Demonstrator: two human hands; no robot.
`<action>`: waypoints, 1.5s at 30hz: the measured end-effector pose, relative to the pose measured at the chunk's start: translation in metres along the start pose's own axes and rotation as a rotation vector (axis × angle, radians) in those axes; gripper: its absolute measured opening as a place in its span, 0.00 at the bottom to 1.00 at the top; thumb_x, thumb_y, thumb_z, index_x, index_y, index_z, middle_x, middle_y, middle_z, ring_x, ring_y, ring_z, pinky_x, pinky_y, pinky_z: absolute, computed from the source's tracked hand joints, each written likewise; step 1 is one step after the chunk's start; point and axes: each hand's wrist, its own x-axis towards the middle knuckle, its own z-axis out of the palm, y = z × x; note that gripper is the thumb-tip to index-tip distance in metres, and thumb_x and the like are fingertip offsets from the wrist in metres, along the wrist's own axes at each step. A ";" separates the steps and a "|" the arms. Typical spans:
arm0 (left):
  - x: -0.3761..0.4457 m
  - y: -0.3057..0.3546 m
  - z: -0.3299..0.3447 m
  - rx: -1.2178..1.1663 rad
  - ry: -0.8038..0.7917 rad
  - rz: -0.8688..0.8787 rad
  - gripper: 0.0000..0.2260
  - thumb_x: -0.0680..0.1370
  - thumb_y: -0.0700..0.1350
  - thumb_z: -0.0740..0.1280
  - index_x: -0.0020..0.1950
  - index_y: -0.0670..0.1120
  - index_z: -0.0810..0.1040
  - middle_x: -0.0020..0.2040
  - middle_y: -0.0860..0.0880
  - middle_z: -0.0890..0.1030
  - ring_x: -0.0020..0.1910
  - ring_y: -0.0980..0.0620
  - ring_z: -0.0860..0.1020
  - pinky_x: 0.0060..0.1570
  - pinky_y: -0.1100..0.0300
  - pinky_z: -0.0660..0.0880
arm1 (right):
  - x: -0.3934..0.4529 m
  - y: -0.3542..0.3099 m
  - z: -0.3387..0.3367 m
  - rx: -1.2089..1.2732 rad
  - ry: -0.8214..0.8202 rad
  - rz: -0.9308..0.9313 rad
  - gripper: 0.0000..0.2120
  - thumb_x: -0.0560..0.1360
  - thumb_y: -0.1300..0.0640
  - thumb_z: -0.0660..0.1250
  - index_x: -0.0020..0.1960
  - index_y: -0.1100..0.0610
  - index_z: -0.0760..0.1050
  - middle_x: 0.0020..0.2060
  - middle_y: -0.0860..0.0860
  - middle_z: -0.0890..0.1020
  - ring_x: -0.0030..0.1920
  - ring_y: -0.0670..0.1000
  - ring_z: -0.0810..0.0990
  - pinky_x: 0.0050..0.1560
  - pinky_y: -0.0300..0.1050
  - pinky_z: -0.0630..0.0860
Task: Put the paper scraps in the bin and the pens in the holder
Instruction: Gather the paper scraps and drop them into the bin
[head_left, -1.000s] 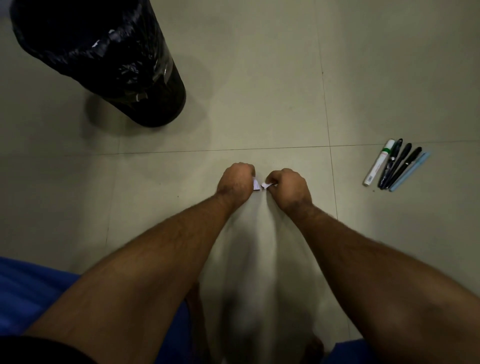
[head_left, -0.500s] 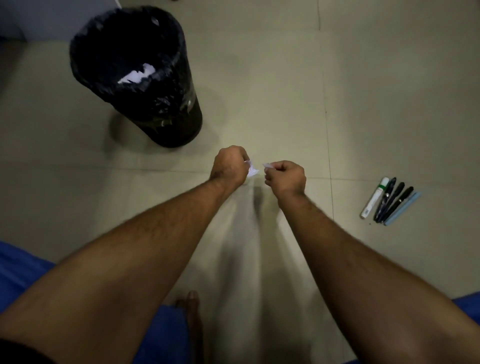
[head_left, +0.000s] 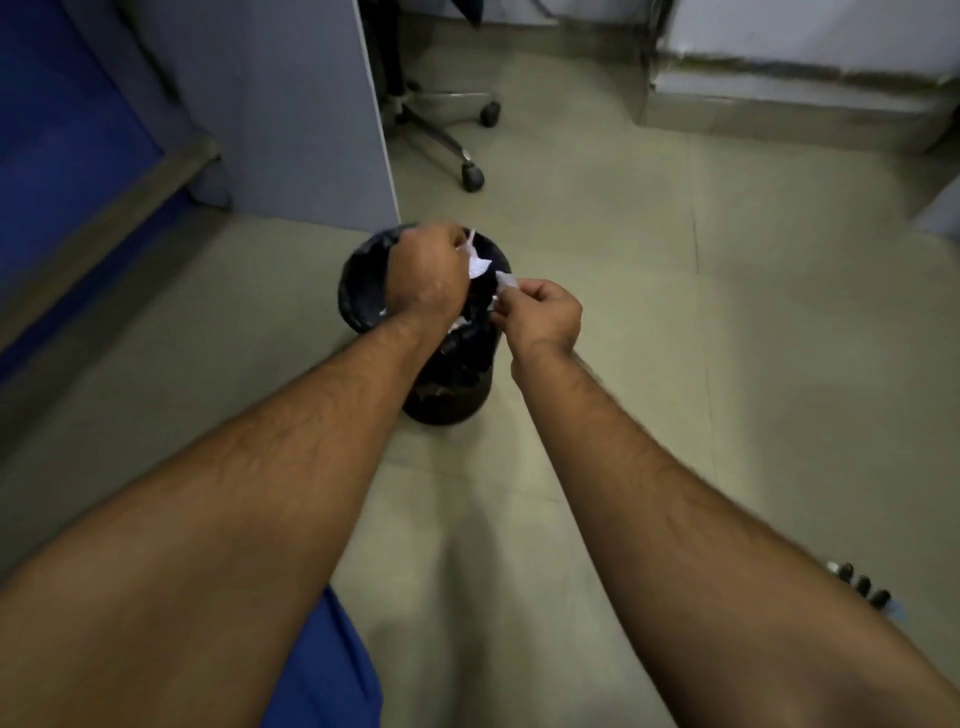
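Note:
A black bin (head_left: 363, 280) lined with a black bag stands on the floor in the middle of the view. My left hand (head_left: 426, 275) hovers over its mouth, closed on white paper scraps (head_left: 475, 260) that poke out past the fingers. At the bin's right rim, my right hand (head_left: 540, 312) pinches another white scrap (head_left: 506, 283). Some paper lies inside the bin, mostly hidden by my left hand. The tips of several pens (head_left: 862, 584) show on the floor at the lower right, behind my right forearm. No holder is in view.
A grey partition panel (head_left: 291, 104) stands behind the bin. An office chair base with castors (head_left: 470, 174) is beyond it. A blue surface (head_left: 67, 135) runs along the left. A wall base (head_left: 779, 98) lies at the far right.
Both hands have carried the scraps from the open floor up over the bin. The view has tilted up, so the pens have slid to the lower right edge.

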 end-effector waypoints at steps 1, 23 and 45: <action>0.007 -0.007 -0.005 0.001 0.009 -0.020 0.09 0.78 0.46 0.64 0.50 0.44 0.82 0.49 0.43 0.84 0.48 0.43 0.81 0.42 0.57 0.72 | 0.003 -0.006 0.013 -0.045 -0.006 -0.035 0.08 0.67 0.54 0.77 0.33 0.53 0.80 0.30 0.50 0.84 0.35 0.53 0.85 0.44 0.56 0.84; -0.020 -0.114 -0.014 -0.019 -0.407 -0.337 0.16 0.72 0.46 0.71 0.59 0.45 0.79 0.68 0.42 0.65 0.58 0.41 0.77 0.58 0.63 0.70 | -0.022 0.037 0.063 -0.613 -0.050 -0.030 0.18 0.73 0.58 0.67 0.62 0.53 0.78 0.59 0.55 0.81 0.59 0.58 0.79 0.56 0.44 0.73; -0.050 -0.166 -0.078 0.309 -0.086 -0.692 0.19 0.75 0.49 0.69 0.66 0.47 0.75 0.67 0.42 0.71 0.67 0.42 0.70 0.65 0.52 0.70 | -0.078 0.069 0.143 -0.413 -0.455 -0.063 0.20 0.73 0.56 0.69 0.64 0.51 0.78 0.58 0.51 0.83 0.58 0.52 0.81 0.63 0.45 0.75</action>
